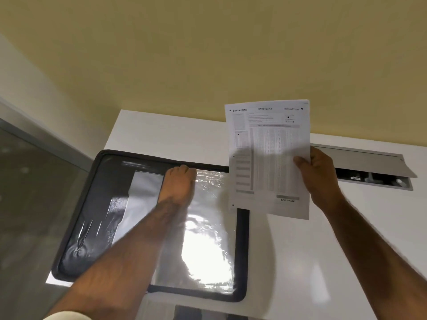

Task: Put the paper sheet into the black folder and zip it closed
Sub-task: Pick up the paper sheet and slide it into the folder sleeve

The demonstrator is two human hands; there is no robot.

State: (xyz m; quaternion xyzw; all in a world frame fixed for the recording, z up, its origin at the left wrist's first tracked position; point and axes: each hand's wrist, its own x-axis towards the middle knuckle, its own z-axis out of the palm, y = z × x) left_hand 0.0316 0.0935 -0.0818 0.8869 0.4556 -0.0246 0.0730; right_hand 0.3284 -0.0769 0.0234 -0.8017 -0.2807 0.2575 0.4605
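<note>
The black folder [92, 227] lies open and flat on the white table, its zip edge running around the rim. Shiny clear plastic sleeves [208, 245] fill its right half. My left hand [179, 181] rests on the folder's far edge, fingers curled down at the top of the sleeves; whether it pinches a sleeve is unclear. My right hand [318, 174] holds the printed paper sheet [268, 158] upright by its right edge, above the table just right of the folder. The sheet's lower left corner overlaps the folder's right edge.
The white table [300, 262] reaches to the right and towards me. A grey cable tray with a raised lid [369, 167] is set into the table behind my right hand. A yellow wall stands behind. A glass panel and floor lie to the left.
</note>
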